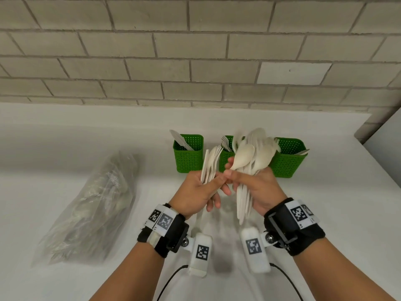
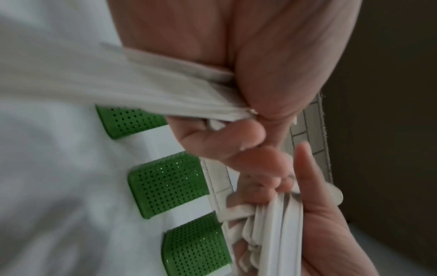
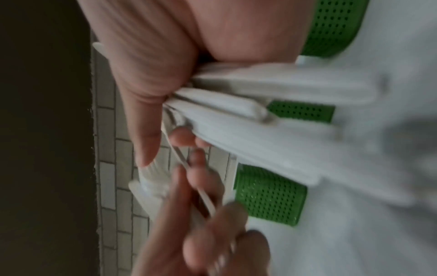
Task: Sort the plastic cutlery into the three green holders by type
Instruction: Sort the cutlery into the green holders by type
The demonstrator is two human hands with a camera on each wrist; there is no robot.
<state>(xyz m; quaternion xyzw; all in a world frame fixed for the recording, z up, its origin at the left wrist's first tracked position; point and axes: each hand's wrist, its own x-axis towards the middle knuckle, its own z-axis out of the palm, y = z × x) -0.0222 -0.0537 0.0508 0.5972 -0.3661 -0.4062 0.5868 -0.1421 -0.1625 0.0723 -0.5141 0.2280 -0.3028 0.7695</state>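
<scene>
Three green perforated holders stand in a row on the white counter: the left holder (image 1: 188,154) has a knife in it, the middle holder (image 1: 224,158) has forks, the right holder (image 1: 287,158) has a spoon. My left hand (image 1: 199,190) grips a small bunch of white forks (image 1: 209,164) upright. My right hand (image 1: 256,185) grips a thick bundle of white cutlery (image 1: 251,153), mostly spoons, just in front of the holders. The two hands touch at the fingertips. In the left wrist view the fork handles (image 2: 165,93) run under my thumb.
A clear plastic bag (image 1: 95,203) with more cutlery lies on the counter to the left. A brick wall (image 1: 195,51) rises behind the holders. The counter ends at the right near a grey corner (image 1: 382,131). Cables trail from the wrist cameras toward me.
</scene>
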